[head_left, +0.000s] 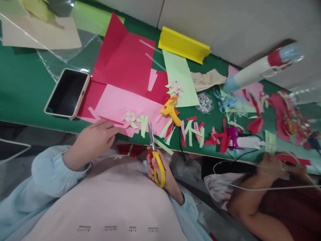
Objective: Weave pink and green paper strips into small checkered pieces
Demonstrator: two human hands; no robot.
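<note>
My right hand (168, 175) is wrapped around scissors (151, 142) with yellow and red handles, blades pointing away from me and nearly together. Close to the table's front edge, my left hand (96, 136) has its fingers bent and pinched at the end of a pink strip on a small woven paper piece (130, 118), checkered pink and pale green. The fingertips' grip is partly hidden. Pale green strips (143, 125) lie between the woven piece and the scissors. Pink sheets (114, 100) are underneath. A yellow glue gun (172, 110) lies just beyond the blades.
A phone (67, 93) lies left of a folded red sheet (125, 60) on the green table (22, 90). Bottle (258, 70), bead bag (205, 103), purple-and-white device (237, 139) and paper scraps are on the right. A co-worker's hands (272, 165) work at the far right, near a white cord.
</note>
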